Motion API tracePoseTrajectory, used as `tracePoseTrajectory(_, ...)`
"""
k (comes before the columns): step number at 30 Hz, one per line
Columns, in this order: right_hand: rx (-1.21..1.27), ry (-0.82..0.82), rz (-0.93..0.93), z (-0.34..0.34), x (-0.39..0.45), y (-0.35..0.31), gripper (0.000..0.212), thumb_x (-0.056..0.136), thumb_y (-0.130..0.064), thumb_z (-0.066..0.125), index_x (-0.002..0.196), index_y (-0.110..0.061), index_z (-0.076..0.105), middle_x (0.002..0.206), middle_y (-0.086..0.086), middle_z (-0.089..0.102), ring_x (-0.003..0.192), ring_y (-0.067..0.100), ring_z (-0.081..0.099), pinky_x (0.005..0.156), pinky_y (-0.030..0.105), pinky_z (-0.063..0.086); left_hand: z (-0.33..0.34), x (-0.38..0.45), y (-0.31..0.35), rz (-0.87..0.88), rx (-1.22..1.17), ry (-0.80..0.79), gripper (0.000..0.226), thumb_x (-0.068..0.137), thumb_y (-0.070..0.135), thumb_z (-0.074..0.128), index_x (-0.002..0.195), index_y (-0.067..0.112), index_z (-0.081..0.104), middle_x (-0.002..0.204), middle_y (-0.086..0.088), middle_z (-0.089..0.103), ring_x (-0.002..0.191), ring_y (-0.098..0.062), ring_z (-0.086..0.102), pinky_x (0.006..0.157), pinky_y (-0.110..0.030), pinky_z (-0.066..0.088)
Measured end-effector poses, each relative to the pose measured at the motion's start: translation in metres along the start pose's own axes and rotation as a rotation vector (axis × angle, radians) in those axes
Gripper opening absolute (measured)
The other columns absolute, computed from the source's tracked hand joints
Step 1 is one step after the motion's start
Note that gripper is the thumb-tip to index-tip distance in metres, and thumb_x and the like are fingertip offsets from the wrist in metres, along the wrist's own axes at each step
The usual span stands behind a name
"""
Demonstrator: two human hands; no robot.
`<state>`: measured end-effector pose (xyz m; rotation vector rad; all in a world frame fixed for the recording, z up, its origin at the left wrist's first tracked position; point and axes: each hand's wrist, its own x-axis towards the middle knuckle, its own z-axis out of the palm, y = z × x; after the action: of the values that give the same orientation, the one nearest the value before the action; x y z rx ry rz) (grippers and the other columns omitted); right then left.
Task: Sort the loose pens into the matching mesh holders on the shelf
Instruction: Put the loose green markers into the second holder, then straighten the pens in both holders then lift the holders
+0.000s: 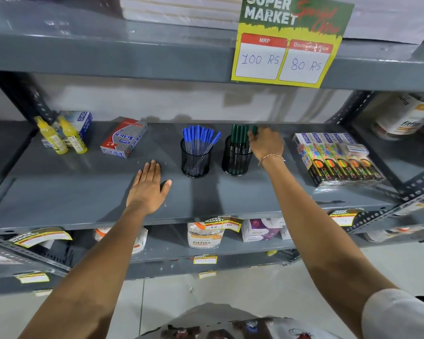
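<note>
1. Fingers (255, 136) of the right hand (267, 145) are curled around a green pen (254, 130), only its cap end showing above the knuckles; that grip is closed on the pen, right at the rim of the right-hand mesh holder (236, 159).
2. That holder is black mesh and carries a cluster of green pens (239, 135) standing upright, the held pen just beside them on the right.
3. A thin bracelet (271, 158) circles the right wrist.
4. Over to the left hand (148, 185): it lies flat, palm down, fingers together and thumb spread, on the grey shelf (71, 192), grasping nothing.
5. Between the two hands stands the other mesh holder (195, 159), packed with blue pens (200, 139) that fan out a little to the right.
6. The two holders sit near each other, side by side, not touching.
7. Further left on the shelf: a red and grey box (124, 138) lying at an angle, then two yellow bottles (61, 138) in front of a blue box (82, 123).
8. Far right: a wrapped pack of colourful boxes (338, 159).
9. Above, a yellow price sign (289, 42) hangs from the upper shelf, reading 100 RS and 80 RS.
</note>
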<state>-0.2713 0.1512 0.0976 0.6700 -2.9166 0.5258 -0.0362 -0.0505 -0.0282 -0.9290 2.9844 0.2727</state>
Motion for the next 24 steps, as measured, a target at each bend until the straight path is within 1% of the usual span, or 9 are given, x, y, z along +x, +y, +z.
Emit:
tracePoseTrajectory(6, 0.163, -0.101, 0.07, 0.006, 0.003, 0.002, 0.043, 0.094, -0.042, 0.048, 0.098, -0.003, 0.066, 0.098, 0.02, 0.07, 0.099, 0.037, 0.063, 0.071, 0.034, 0.047, -0.001, -0.001, 0.002, 0.001, -0.008, 0.003, 0.07, 0.097, 0.049, 0.018, 0.151, 0.006, 0.002, 0.161, -0.009, -0.001, 0.149, -0.021, -0.003, 0.121, -0.036, -0.003)
tracePoseTrajectory(9, 0.227, -0.074, 0.107, 0.003, -0.001, -0.003, 0.046, 0.092, -0.044, 0.053, 0.119, -0.007, 0.059, 0.108, 0.019, 0.068, 0.106, 0.037, 0.061, 0.078, 0.039, 0.05, -0.002, -0.002, 0.002, 0.002, -0.011, -0.001, 0.07, 0.097, 0.049, 0.017, 0.151, 0.006, 0.001, 0.161, -0.009, -0.002, 0.149, -0.021, -0.004, 0.121, -0.036, -0.003)
tracePoseTrajectory(11, 0.291, 0.026, 0.097, 0.002, -0.005, -0.008, 0.04, 0.092, -0.037, 0.054, 0.121, -0.008, 0.052, 0.099, 0.019, 0.071, 0.1, 0.036, 0.064, 0.074, 0.037, 0.05, -0.002, -0.002, 0.002, 0.003, -0.031, -0.01, 0.071, 0.097, 0.049, 0.018, 0.151, 0.006, 0.002, 0.161, -0.009, -0.002, 0.149, -0.021, -0.004, 0.121, -0.036, -0.003)
tracePoseTrajectory(13, 0.381, 0.08, 0.052, 0.004, -0.01, -0.017, 0.026, 0.093, -0.024, 0.053, 0.113, -0.009, 0.054, 0.09, 0.016, 0.072, 0.091, 0.034, 0.066, 0.067, 0.03, 0.046, -0.004, -0.001, 0.002, -0.006, -0.072, -0.019, 0.071, 0.097, 0.048, 0.024, 0.15, 0.005, 0.006, 0.161, -0.01, 0.001, 0.149, -0.022, -0.002, 0.121, -0.037, -0.001)
tracePoseTrajectory(16, 0.481, -0.011, 0.004, 0.008, -0.021, -0.041, 0.02, 0.092, -0.023, 0.055, 0.103, -0.009, 0.065, 0.094, 0.012, 0.073, 0.09, 0.028, 0.067, 0.067, 0.016, 0.04, -0.022, 0.005, 0.01, -0.088, -0.328, 0.039, 0.067, 0.096, 0.041, 0.042, 0.148, 0.005, 0.021, 0.158, -0.014, 0.021, 0.147, -0.029, 0.015, 0.12, -0.041, 0.011)
tracePoseTrajectory(18, 0.525, -0.106, 0.01, 0.014, -0.024, -0.054, 0.023, 0.09, -0.028, 0.058, 0.091, -0.009, 0.071, 0.087, 0.01, 0.074, 0.082, 0.026, 0.067, 0.075, 0.022, 0.048, -0.042, 0.014, 0.022, -0.139, -0.556, 0.113, 0.061, 0.096, 0.034, 0.046, 0.146, 0.006, 0.027, 0.153, -0.016, 0.031, 0.142, -0.032, 0.026, 0.117, -0.041, 0.021)
tracePoseTrajectory(19, 0.529, -0.144, 0.018, 0.016, -0.024, -0.058, 0.026, 0.09, -0.028, 0.058, 0.078, -0.008, 0.07, 0.074, 0.009, 0.069, 0.07, 0.024, 0.064, 0.07, 0.024, 0.047, -0.053, 0.019, 0.028, -0.143, -0.631, 0.141, 0.059, 0.097, 0.033, 0.046, 0.146, 0.007, 0.028, 0.152, -0.016, 0.034, 0.142, -0.031, 0.028, 0.115, -0.039, 0.023)
tracePoseTrajectory(21, 0.51, -0.161, 0.044, 0.021, -0.022, -0.065, 0.043, 0.091, -0.024, 0.059, 0.05, -0.012, 0.049, 0.05, 0.004, 0.048, 0.048, 0.015, 0.044, 0.06, 0.024, 0.037, -0.075, 0.032, 0.044, -0.122, -0.706, 0.164, 0.056, 0.098, 0.033, 0.043, 0.147, 0.009, 0.029, 0.148, -0.018, 0.04, 0.138, -0.031, 0.036, 0.112, -0.038, 0.028)
tracePoseTrajectory(24, 0.508, -0.168, 0.045, 0.023, -0.018, -0.073, 0.053, 0.091, -0.018, 0.059, 0.044, -0.015, 0.034, 0.045, 0.001, 0.034, 0.042, 0.009, 0.03, 0.052, 0.022, 0.03, -0.1, 0.049, 0.064, -0.073, -0.7, 0.069, 0.054, 0.101, 0.033, 0.035, 0.148, 0.009, 0.024, 0.15, -0.016, 0.039, 0.138, -0.032, 0.037, 0.11, -0.038, 0.029)
